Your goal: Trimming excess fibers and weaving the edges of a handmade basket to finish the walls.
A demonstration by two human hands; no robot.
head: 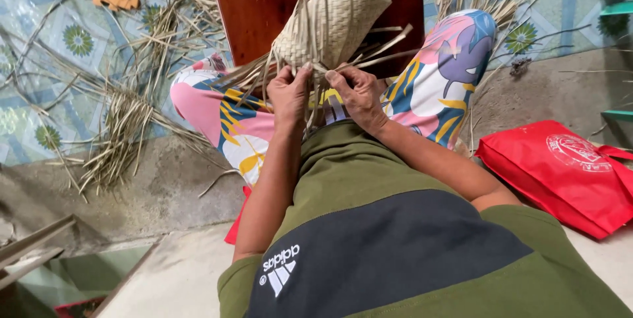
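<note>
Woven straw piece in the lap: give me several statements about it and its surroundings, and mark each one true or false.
1. Both hands grip the woven piece at its lower edge. True: the left hand and the right hand pinch the loose strips there.
2. A blue bag lies by the person's right side. False: the bag is red.
3. Loose straw strips lie heaped on the floor to the left. True.
4. The woven piece is finished, with no loose ends. False: many unwoven strips stick out of it.
5. The trousers are plain grey. False: they are brightly patterned.
</note>
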